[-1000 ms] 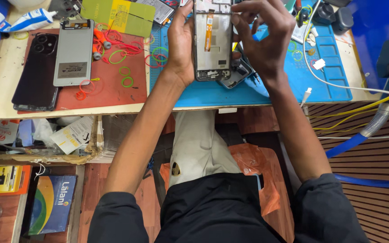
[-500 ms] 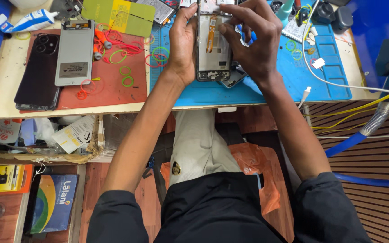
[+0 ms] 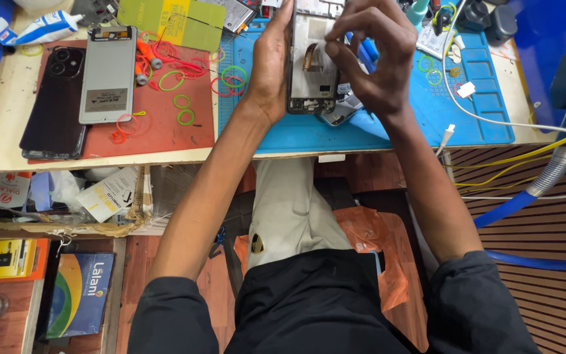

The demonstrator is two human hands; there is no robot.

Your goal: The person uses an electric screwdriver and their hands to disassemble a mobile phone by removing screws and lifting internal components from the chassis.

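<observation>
An opened phone frame (image 3: 314, 65) stands upright over the blue mat (image 3: 388, 128), gripped along its left edge by the left hand (image 3: 271, 62). The right hand (image 3: 371, 56) curls over its right side, fingertips (image 3: 337, 40) pinched on the inner parts. Left of both hands, rubber bands (image 3: 179, 101) lie on a red mat (image 3: 158, 128).

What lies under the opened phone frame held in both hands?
Under the opened phone frame lies the blue work mat, with a dark part poking out at its lower edge. Anything directly beneath the frame is hidden.
</observation>
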